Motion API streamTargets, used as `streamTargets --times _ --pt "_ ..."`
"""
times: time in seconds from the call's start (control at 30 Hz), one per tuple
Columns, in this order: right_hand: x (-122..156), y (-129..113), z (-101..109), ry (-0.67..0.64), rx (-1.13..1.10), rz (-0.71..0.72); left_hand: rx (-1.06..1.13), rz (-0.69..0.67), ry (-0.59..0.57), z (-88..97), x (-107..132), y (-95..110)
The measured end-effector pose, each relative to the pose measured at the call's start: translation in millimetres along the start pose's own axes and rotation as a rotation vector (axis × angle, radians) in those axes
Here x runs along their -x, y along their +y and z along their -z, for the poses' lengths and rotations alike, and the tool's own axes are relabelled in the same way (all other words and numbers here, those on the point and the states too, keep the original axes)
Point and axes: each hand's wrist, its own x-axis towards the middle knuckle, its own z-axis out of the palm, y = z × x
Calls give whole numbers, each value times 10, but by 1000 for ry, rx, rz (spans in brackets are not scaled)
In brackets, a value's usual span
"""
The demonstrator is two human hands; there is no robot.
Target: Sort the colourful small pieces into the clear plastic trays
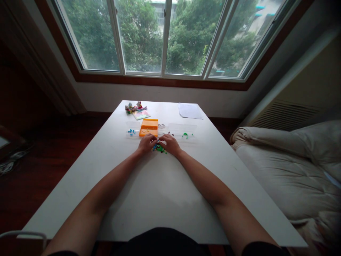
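On the white table (160, 192), a small pile of green, blue and dark toy bricks (160, 148) lies just in front of my hands. My left hand (147, 143) reaches its left edge, with the fingers curled and the tips pressed together. From the other side my right hand (170, 144) comes in, its thumb and fingers bent in a pinch above the pile. The fingertips of both hands nearly meet; what they hold is too small to make out. Beyond my left hand stands an opened orange plastic box (149, 122) with a few tiny pieces in it.
Clear trays flank the orange box: blue bricks (131, 132) lie in the left one, green bricks (185, 134) in the right. Farther back are small built figures (129, 107), a colourful card (141, 114) and white papers (190, 111). A padded sofa (266, 170) stands to the right.
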Motion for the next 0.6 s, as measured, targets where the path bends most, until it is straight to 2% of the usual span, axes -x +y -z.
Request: streamTargets --times 0.43,0.5,0.6 --pt "-4 -77 61 -60 57 33 -15 23 -26 -18 22 0" --pt "-7 -66 56 -40 48 22 -11 31 -22 -11 19 -5" --pt "-15 -14 72 72 58 -64 -26 45 6 8 14 -42"
